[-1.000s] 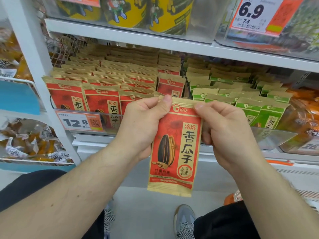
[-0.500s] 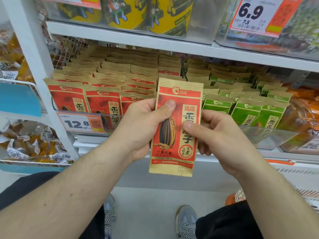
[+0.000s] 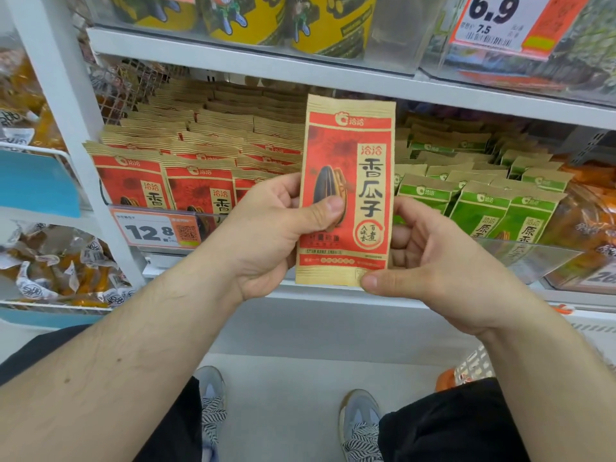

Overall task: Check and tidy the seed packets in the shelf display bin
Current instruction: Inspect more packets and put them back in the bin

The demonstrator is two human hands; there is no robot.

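Standing upright in front of the shelf, a red seed packet (image 3: 346,191) with a kraft-paper border was held between both hands. The left hand (image 3: 266,235) had it in its grip along the left edge, thumb pressed on the printed front over the seed picture, fingers curled behind. The right hand (image 3: 433,261) pinched the bottom right corner, thumb on the front and the other fingers behind the packet. Behind it, the display bin (image 3: 213,215) held rows of matching red packets (image 3: 196,185) standing on end, with green packets (image 3: 480,208) in rows just to the right behind a clear front panel. A price tag (image 3: 156,230) reading 12.8 sat on the bin's front lip. Yellow tubs (image 3: 326,25) stood on the shelf above, beside a 6.9 tag (image 3: 493,20).
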